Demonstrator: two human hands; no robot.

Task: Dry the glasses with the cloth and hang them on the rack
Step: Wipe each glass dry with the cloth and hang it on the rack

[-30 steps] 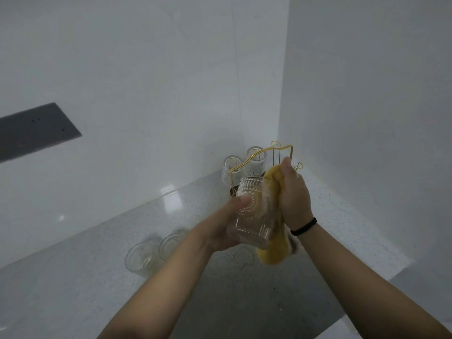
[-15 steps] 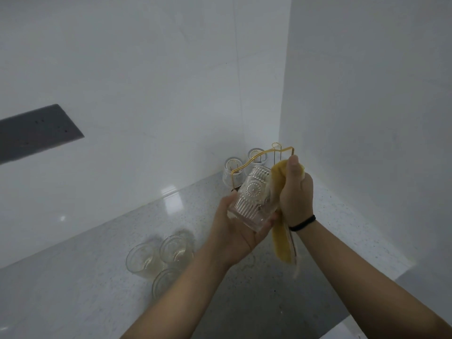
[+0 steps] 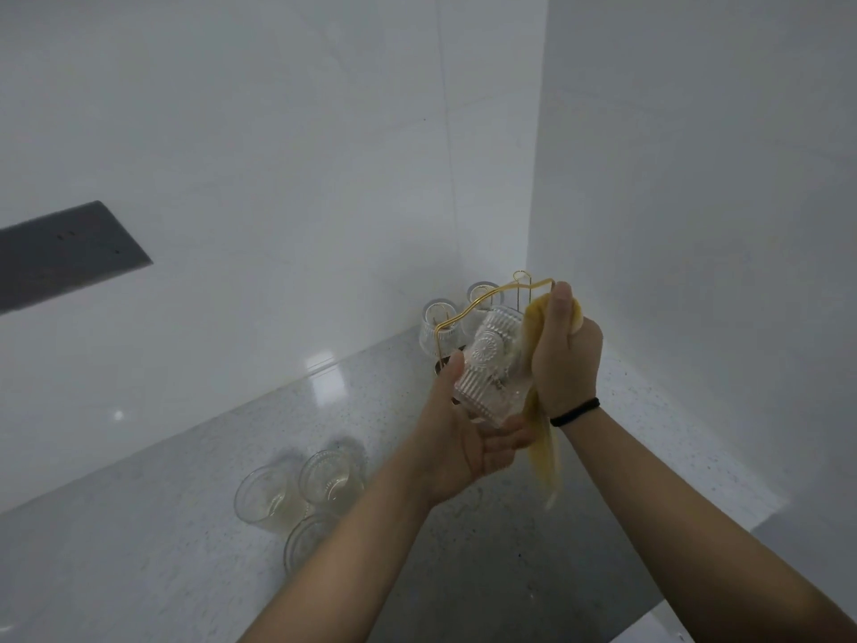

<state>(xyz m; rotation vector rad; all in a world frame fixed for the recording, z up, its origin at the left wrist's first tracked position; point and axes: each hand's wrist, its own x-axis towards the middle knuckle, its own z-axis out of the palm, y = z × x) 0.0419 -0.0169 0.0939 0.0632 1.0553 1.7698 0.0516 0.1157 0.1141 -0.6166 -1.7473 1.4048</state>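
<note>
A ribbed clear glass (image 3: pixel 489 364) is held tilted in the air, its base cupped in my left hand (image 3: pixel 463 438) with the thumb along its side. My right hand (image 3: pixel 563 355) grips a yellow cloth (image 3: pixel 542 447) against the glass's mouth end; the cloth's tail hangs down below the wrist. Behind them in the corner stands a gold wire rack (image 3: pixel 491 297) with two glasses (image 3: pixel 438 334) hanging upside down on it. Three more glasses (image 3: pixel 297 498) stand upright on the speckled counter (image 3: pixel 162 549) to the lower left.
White walls meet in a corner right behind the rack. A dark grey panel (image 3: pixel 60 252) sits on the left wall. The counter's front edge runs at the lower right.
The glass has tipped further, its mouth end now toward the rack. My left hand has shifted under its base, and the cloth's tail hangs longer.
</note>
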